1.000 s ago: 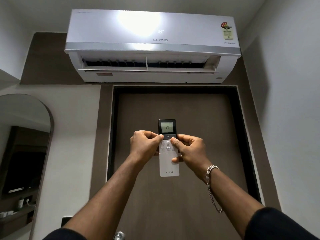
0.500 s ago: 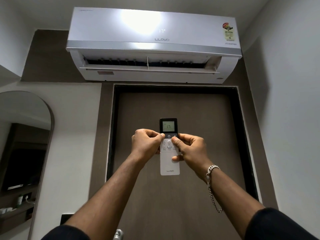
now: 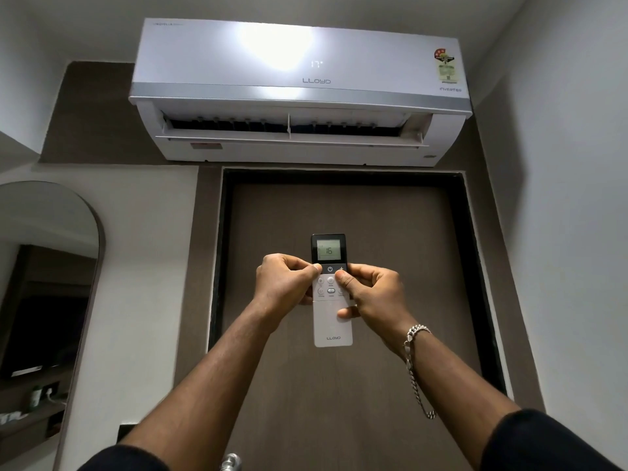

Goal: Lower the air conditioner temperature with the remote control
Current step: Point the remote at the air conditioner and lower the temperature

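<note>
A white remote control (image 3: 332, 322) with a black top and a lit screen reading 16 is held upright in front of the door, pointed at the air conditioner. My left hand (image 3: 283, 282) grips its left edge, thumb on the upper left buttons. My right hand (image 3: 372, 294) grips its right edge, thumb tip resting just under the plus key. The white wall air conditioner (image 3: 299, 93) hangs above the door, its flap open, and its front display reads 17.
A brown door (image 3: 339, 385) in a dark frame fills the wall behind the remote, with a metal handle (image 3: 231, 462) at the bottom edge. An arched mirror (image 3: 44, 283) is on the left wall. A plain wall stands close on the right.
The remote's screen went from 17 to 16, and the air conditioner's display dropped from 18 to 17. Both hands kept their hold and barely moved.
</note>
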A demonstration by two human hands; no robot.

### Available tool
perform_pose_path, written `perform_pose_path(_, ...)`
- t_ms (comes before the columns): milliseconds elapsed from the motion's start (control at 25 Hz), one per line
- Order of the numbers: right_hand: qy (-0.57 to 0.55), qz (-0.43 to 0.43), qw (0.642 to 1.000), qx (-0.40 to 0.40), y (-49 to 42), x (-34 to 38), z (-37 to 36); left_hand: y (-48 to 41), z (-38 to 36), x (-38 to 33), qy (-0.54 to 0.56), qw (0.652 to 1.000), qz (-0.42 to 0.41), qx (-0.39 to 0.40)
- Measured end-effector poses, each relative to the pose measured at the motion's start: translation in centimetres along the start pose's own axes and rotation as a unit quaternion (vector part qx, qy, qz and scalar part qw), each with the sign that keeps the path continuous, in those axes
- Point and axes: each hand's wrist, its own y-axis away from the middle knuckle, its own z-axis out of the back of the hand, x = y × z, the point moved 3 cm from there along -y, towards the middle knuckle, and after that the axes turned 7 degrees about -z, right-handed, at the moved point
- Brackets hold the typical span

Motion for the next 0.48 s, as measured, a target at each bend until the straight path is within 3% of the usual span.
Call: perform_pose_path(480, 0.014, -0.02, 1.0, 0.009, 0.7, -0.7, 0.9, 0.4, -1.0, 1.1, 0.028, 0.999, -0.005, 0.031)
